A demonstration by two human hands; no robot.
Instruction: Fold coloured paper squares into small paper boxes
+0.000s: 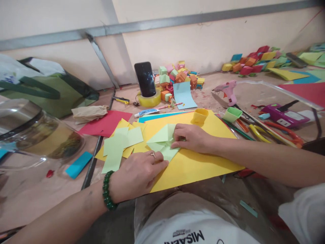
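A light green sheet of paper, creased and partly folded, lies on a large yellow sheet. My right hand has its fingers curled on the right side of the green paper, pinching a fold. At the near left edge of that paper, my left hand presses it down with bent fingers; its thumb is hidden. Several cut light green pieces lie left of my hands, over smaller yellow pieces. A folded yellow paper box stands on the far part of the yellow sheet.
A phone leans upright in a tape roll. Behind it are piled paper boxes. To the right lie a pink glue gun, a green paper box, pliers and a purple device. A glass jug stands left.
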